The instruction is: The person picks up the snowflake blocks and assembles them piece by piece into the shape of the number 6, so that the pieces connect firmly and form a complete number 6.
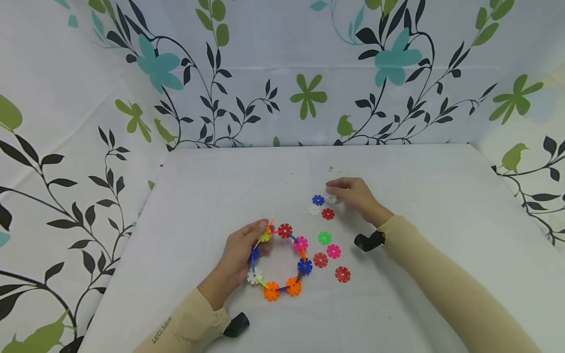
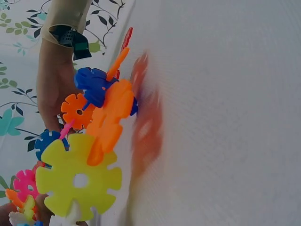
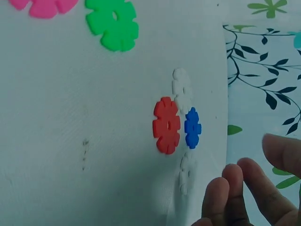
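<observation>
My left hand [image 1: 238, 252] grips a ring of interlocked plastic flower discs [image 1: 271, 292] by its upper left, near a yellow disc [image 1: 265, 237]. Linked orange, blue, pink, red and white discs make up the rest of the ring. Close up in the left wrist view, a large yellow disc [image 2: 56, 179] and an orange one [image 2: 110, 110] hide part of the hand. My right hand [image 1: 356, 197] hovers with loosely bent fingers beside a white disc [image 3: 186, 174], and no disc shows between its fingers. Near it lie a blue disc [image 3: 192, 127], a red disc [image 3: 161, 126] and another white disc [image 3: 180, 89].
Between the ring and my right forearm lie loose discs: a green one [image 1: 324, 238], a pink one [image 1: 333, 251] and two red ones, the nearer red disc [image 1: 343, 274] lowest. Small specks mark the white tabletop [image 1: 419, 176]. A leaf-patterned cloth [image 1: 265, 49] hangs behind.
</observation>
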{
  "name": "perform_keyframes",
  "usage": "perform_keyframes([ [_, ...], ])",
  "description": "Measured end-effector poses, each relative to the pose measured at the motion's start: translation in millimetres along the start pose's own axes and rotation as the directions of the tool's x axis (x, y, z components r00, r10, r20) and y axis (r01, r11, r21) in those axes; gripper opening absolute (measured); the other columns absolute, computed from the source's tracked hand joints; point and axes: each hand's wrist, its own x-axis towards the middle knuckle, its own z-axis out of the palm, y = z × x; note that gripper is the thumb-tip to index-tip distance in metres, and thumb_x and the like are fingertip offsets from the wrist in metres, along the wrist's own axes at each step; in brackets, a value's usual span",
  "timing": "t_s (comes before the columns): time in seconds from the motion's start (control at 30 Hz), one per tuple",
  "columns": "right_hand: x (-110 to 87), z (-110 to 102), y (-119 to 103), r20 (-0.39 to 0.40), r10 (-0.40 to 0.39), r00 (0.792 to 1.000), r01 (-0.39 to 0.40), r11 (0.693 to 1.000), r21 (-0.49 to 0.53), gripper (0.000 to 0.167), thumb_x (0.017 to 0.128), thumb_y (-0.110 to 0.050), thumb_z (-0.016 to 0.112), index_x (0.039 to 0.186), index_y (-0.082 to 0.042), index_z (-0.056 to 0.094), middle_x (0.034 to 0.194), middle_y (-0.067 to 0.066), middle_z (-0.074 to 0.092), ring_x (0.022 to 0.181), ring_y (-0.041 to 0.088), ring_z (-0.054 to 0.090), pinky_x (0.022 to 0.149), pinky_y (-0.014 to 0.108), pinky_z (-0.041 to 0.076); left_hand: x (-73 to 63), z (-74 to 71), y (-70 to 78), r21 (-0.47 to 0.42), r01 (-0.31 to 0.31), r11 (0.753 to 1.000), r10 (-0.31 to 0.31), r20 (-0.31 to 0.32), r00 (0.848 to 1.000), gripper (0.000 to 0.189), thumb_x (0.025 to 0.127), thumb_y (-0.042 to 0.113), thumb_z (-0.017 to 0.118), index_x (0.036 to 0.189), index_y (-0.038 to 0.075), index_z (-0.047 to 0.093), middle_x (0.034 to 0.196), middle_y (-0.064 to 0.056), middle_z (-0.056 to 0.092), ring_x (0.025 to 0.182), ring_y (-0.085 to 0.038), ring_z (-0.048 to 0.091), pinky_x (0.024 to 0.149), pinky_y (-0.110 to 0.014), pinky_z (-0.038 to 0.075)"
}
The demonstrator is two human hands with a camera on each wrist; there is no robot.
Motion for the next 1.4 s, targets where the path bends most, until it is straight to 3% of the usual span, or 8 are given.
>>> perform_keyframes([
  [0.2, -1.2, -2.0, 8.2, 0.118, -0.027, 0.993, 0.049, 0.980, -0.190, 0.037, 0.091, -0.030, 0.076, 0.124, -0.012, 0.073, 0.119, 0.008, 0.069, 0.111, 0.029, 0.059, 0.096, 0.047, 0.049, -2.2, 2.5, 0.3, -0.031, -0.006, 1.000, 0.005, -0.011, 1.000, 0.041, 0.102, 0.033, 0.063, 0.133, 0.008, 0.065, 0.124, -0.014, 0.063, 0.092, -0.023, 0.067, 0.083, -0.028, 0.056],
  [0.53, -8.4, 1.8, 6.2, 0.144, -0.037, 0.989, 0.081, 0.946, -0.315, 0.035, 0.082, -0.021, 0.086, 0.115, -0.015, 0.077, 0.106, 0.005, 0.068, 0.101, 0.026, 0.059, 0.089, 0.040, 0.053, -0.3, 2.1, -2.7, -0.075, 0.000, 0.997, -0.001, -0.014, 1.000, 0.038, 0.102, 0.030, 0.061, 0.130, 0.005, 0.068, 0.114, -0.012, 0.065, 0.087, -0.022, 0.066, 0.072, -0.027, 0.054],
  [0.77, -9.3, 2.2, 7.2, 0.139, -0.049, 0.989, 0.094, 0.937, -0.336, 0.029, 0.082, -0.019, 0.086, 0.110, -0.015, 0.078, 0.103, 0.005, 0.067, 0.098, 0.026, 0.059, 0.083, 0.037, 0.054, -0.1, 2.8, -4.1, -0.089, -0.007, 0.996, 0.009, 0.027, 1.000, 0.038, 0.102, 0.025, 0.059, 0.132, 0.002, 0.066, 0.118, -0.012, 0.065, 0.086, -0.020, 0.064, 0.066, -0.023, 0.051],
  [1.13, -10.3, 1.9, 6.7, 0.148, -0.088, 0.985, 0.134, 0.932, -0.338, 0.017, 0.086, -0.023, 0.082, 0.099, -0.015, 0.076, 0.094, 0.003, 0.068, 0.088, 0.025, 0.059, 0.075, 0.035, 0.053, 1.3, 5.4, -4.8, -0.128, 0.006, 0.992, -0.002, 0.032, 0.999, 0.040, 0.100, 0.029, 0.062, 0.131, 0.003, 0.066, 0.114, -0.011, 0.064, 0.080, -0.019, 0.061, 0.062, -0.021, 0.048],
  [1.23, -10.1, 1.3, 3.7, 0.171, -0.105, 0.980, 0.152, 0.943, -0.297, 0.015, 0.090, -0.026, 0.078, 0.100, -0.015, 0.076, 0.095, 0.002, 0.069, 0.087, 0.024, 0.059, 0.074, 0.035, 0.053, 1.6, 6.9, -4.4, -0.136, 0.015, 0.991, -0.010, 0.035, 0.999, 0.044, 0.098, 0.032, 0.066, 0.132, 0.003, 0.066, 0.112, -0.010, 0.063, 0.078, -0.018, 0.060, 0.062, -0.022, 0.048],
  [1.4, -11.8, 5.0, -3.7, 0.216, -0.150, 0.965, 0.184, 0.971, -0.149, 0.023, 0.096, -0.025, 0.073, 0.116, -0.014, 0.074, 0.097, 0.002, 0.071, 0.086, 0.025, 0.064, 0.077, 0.037, 0.053, 1.7, 7.9, -3.7, -0.112, 0.035, 0.993, -0.030, 0.048, 0.998, 0.047, 0.097, 0.035, 0.068, 0.133, 0.005, 0.065, 0.112, -0.010, 0.063, 0.079, -0.018, 0.059, 0.063, -0.022, 0.048],
])
